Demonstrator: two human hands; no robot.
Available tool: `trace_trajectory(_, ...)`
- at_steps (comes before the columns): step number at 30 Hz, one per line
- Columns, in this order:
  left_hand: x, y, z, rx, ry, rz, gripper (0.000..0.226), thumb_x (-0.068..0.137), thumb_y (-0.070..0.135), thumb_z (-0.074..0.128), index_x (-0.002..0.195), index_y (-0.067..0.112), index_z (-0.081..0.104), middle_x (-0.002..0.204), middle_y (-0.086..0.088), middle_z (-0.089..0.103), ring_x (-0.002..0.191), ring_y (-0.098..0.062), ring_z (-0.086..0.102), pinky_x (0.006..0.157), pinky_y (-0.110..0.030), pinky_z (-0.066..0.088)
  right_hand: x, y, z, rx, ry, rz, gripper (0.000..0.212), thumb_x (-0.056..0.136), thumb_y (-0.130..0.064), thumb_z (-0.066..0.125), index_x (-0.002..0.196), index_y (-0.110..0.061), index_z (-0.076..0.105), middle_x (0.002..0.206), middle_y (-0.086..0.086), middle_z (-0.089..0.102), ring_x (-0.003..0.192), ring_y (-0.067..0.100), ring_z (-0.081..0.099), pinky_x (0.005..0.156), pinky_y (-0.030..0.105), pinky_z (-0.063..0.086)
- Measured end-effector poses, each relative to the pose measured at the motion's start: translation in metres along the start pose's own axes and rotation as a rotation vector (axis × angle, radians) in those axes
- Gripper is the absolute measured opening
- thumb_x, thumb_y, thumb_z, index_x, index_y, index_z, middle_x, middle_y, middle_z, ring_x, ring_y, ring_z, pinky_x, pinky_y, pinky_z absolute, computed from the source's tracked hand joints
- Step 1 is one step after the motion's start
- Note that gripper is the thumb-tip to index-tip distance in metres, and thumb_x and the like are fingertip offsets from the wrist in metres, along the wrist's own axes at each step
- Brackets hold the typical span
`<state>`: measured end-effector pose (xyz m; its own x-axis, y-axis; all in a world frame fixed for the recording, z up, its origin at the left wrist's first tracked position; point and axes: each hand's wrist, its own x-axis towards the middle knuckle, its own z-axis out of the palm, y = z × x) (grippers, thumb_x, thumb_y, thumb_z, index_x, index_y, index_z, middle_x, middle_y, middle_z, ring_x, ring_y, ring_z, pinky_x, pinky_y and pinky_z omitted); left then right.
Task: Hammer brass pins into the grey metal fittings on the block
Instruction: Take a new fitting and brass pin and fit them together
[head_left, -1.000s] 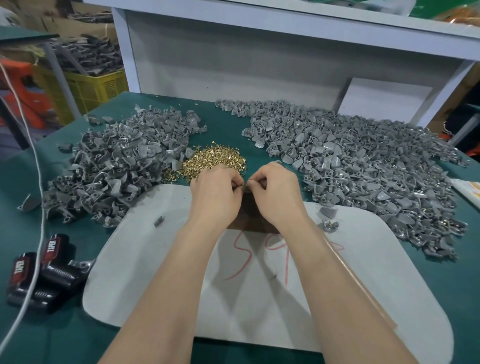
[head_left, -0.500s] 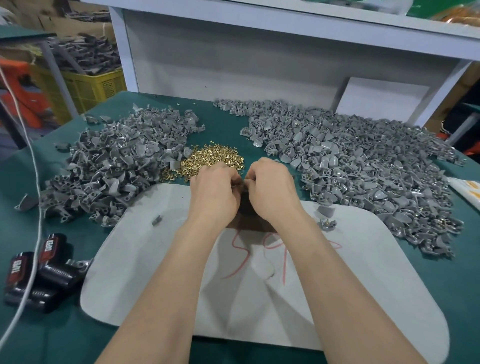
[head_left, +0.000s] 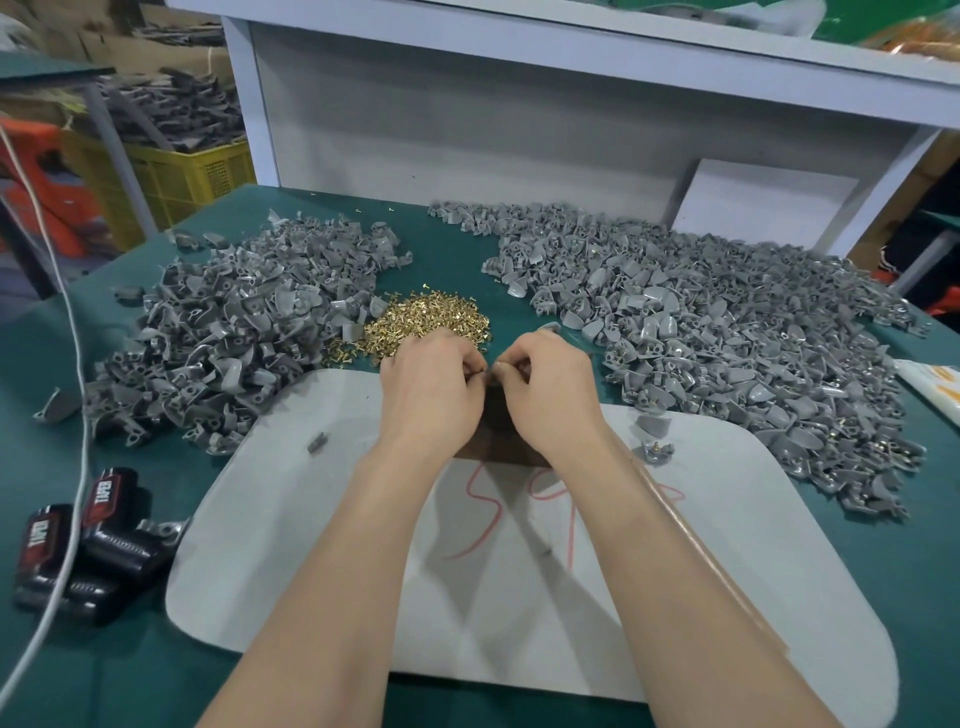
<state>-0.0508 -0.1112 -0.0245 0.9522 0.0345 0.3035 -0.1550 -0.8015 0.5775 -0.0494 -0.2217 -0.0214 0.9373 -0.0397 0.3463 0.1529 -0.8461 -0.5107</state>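
Heap of brass pins (head_left: 426, 322): small, shiny gold, on green table (head_left: 452, 244), 11 o'clock from your hands. Dull curved grey fittings (head_left: 223, 338) piled at 10 o'clock; wider heap (head_left: 727, 322) at 2 o'clock. Dark block (head_left: 498, 434) on white board (head_left: 311, 519), mostly under your hands. Your left hand (head_left: 428, 395) and right hand (head_left: 545, 395): knuckles up, fingers curled, tips meeting over block. Cannot tell whether they pinch anything.
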Motion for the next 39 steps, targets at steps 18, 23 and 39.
trace_trajectory(18,-0.002,0.004,-0.005,0.073,-0.050,0.040,0.021,0.087,0.011,0.053,0.099,0.015,0.070,0.109,-0.005,0.060,0.105,-0.031,0.049,0.084,-0.038,0.037,0.008,-0.021,-0.010,-0.370,-0.096,-0.128,0.014,0.091,-0.008,0.052,0.100,-0.009,0.061,0.108,0.008,0.054,0.102,0.027,0.053,0.070,0.027,0.031)
trace_trajectory(23,-0.002,0.002,-0.004,0.015,-0.024,0.004,0.011,0.090,0.023,0.060,0.092,0.020,0.071,0.102,0.001,0.062,0.103,-0.026,0.055,0.088,-0.040,0.042,0.009,-0.001,-0.018,-0.039,-0.161,-0.037,0.020,0.092,-0.014,0.054,0.099,-0.013,0.072,0.105,0.004,0.068,0.102,0.022,0.058,0.088,0.028,0.043)
trace_trajectory(39,0.000,-0.001,-0.002,0.001,-0.009,0.014,0.011,0.089,0.024,0.061,0.090,0.021,0.071,0.099,0.002,0.062,0.103,-0.028,0.055,0.086,-0.040,0.043,0.007,-0.002,-0.005,0.015,-0.063,0.007,0.014,0.088,-0.020,0.061,0.089,-0.014,0.073,0.094,0.005,0.069,0.092,0.022,0.059,0.081,0.029,0.042)
